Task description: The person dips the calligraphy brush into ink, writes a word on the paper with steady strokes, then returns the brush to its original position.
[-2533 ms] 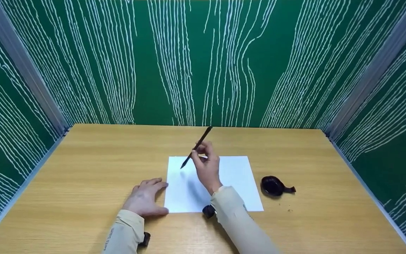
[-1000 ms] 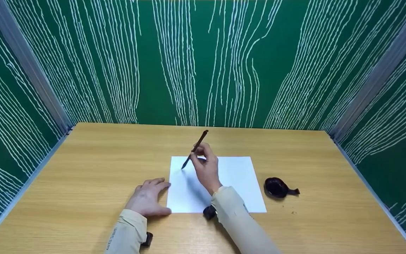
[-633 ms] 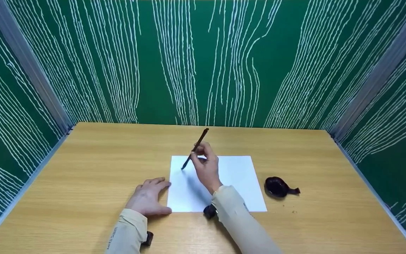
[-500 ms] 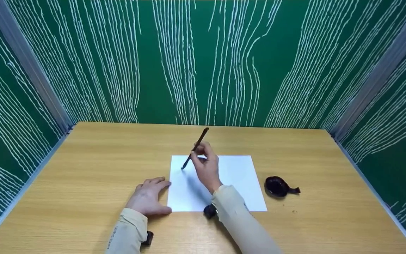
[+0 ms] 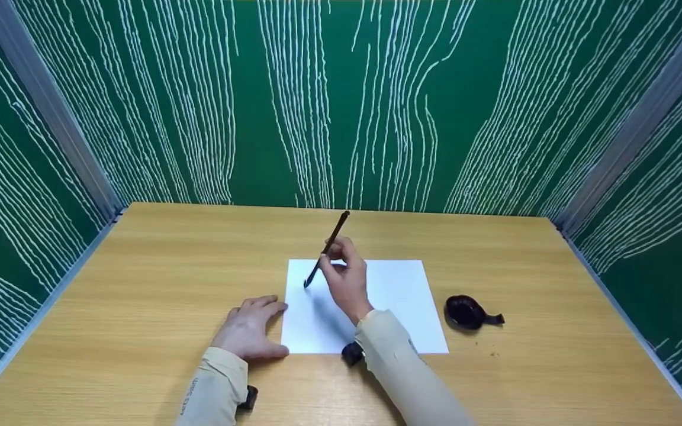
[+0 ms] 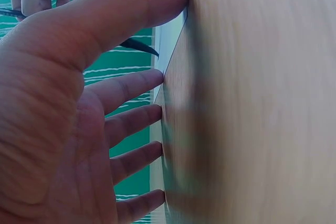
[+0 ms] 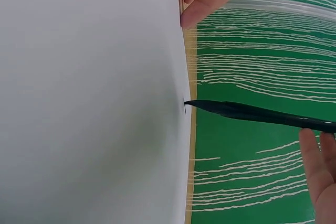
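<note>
- The dark brush [image 7: 257, 115] slants up and away from the paper between the thumb and fingers of my right hand [image 5: 347, 284], its tip touching the sheet ahead of and to the left of my grip.
- Right at that tip, below my pinching fingers, a short dark mark [image 7: 185, 109] shows on the white paper [image 5: 397, 296].
- To the left, my left hand [image 5: 249, 331] lies spread, grasping nothing, thumb and index fingertip on the sheet's left edge, the other fingertips on the wooden table [image 5: 169, 266].
- Right of my brush fingers, just off the paper, sits a dark handled dish [image 5: 464, 313]; a few specks [image 5: 494, 354] dot the wood near it.
- Behind my fingers, pale sleeves [image 5: 406, 367] cover both arms, lettering on the left one.
- Beyond my fingertips and the table stand green walls [image 5: 258, 148] streaked with white lines.
</note>
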A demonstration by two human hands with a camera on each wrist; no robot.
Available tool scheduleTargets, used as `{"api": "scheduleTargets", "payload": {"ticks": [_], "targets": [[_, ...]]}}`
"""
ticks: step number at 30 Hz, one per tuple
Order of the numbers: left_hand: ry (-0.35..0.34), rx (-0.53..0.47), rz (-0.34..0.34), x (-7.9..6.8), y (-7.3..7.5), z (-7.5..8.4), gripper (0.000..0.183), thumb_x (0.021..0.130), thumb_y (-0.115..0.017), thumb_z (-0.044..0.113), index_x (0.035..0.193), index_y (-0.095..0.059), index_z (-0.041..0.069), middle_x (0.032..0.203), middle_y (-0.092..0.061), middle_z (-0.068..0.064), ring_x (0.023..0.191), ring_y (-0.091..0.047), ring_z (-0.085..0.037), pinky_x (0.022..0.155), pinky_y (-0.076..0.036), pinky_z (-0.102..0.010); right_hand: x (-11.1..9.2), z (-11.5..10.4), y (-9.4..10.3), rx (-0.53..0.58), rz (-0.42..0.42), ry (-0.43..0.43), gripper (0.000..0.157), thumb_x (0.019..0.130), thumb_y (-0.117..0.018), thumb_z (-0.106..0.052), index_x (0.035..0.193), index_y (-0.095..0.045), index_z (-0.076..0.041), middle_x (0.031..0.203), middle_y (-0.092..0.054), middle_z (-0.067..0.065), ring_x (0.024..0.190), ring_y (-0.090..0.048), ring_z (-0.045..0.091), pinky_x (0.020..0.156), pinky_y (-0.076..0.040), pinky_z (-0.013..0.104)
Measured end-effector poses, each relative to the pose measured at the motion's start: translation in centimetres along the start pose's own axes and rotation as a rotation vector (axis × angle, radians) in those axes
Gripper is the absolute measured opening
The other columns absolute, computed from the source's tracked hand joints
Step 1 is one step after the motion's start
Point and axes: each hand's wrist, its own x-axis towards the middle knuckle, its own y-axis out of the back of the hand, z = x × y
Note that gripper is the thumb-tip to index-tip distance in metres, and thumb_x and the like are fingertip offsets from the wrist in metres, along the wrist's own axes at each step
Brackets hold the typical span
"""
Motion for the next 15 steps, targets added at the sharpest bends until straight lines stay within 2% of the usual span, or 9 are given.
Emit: {"api": "scheduleTargets", "payload": {"ticks": [15], "targets": [[0.018,-0.002,-0.019,0.04,0.03,-0.08,0.082,0.052,-0.072,0.052,0.125,-0.047,0.027,0.135,-0.04,-0.002,0.122,-0.034,-0.027,0.095,-0.029,-0.053,0.06,-0.4,0.17,-0.001,0.001,-0.018,0.023,0.082,-0.054,-0.011,0.101,-0.051,-0.025,0.079,-0.058,0.001,0.075,-0.058,0.011,0.058,-0.052,0.026]]}}
